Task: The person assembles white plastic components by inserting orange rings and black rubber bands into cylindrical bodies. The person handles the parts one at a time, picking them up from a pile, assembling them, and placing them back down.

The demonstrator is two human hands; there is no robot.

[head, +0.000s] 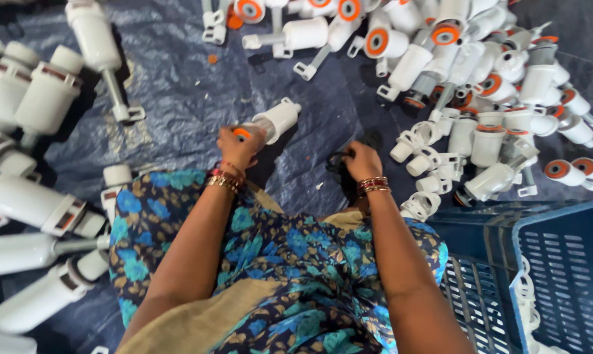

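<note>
On the blue tarp ahead of the knees, a white plastic fitting (272,122) with an orange end is gripped by the left hand (238,145), while the right hand (360,160) closes on what seems small black rings (336,164), beside a white parts heap (480,85) and blue crate (558,262).

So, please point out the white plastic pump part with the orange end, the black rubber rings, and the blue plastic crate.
white plastic pump part (278,118), head view, on its white body.
black rubber rings (336,164), head view, on the dark loops.
blue plastic crate (558,216), head view, on its rim.
</note>
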